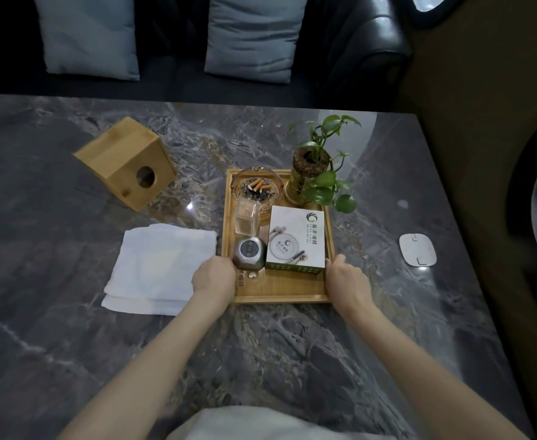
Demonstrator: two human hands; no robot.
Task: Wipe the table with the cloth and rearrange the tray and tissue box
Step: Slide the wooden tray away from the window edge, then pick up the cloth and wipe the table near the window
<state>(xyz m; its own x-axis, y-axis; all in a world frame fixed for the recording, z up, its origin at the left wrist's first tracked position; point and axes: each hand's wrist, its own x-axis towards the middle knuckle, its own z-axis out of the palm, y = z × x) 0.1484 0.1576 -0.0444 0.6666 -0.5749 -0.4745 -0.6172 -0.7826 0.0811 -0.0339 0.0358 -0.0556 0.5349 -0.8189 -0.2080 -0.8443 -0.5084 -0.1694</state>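
A wooden tray point(281, 292) sits on the dark marble table point(70, 312), right of centre. My left hand point(213, 276) grips the tray's left rim and my right hand point(347, 274) grips its right rim. The tray carries a glass ashtray point(257, 188) with butts, a toothpick jar point(246, 219), a small metal clock point(248, 253), a white box point(297, 238) and a potted plant point(311, 173). A folded white cloth point(159, 268) lies flat just left of the tray. The wooden tissue box point(126, 163) lies tipped on its side at the back left, its round hole facing me.
A white flat pad point(417, 250) lies near the table's right edge. A dark leather sofa with two grey cushions point(254, 36) stands behind the table's far edge. The table's right edge drops off close to the tray.
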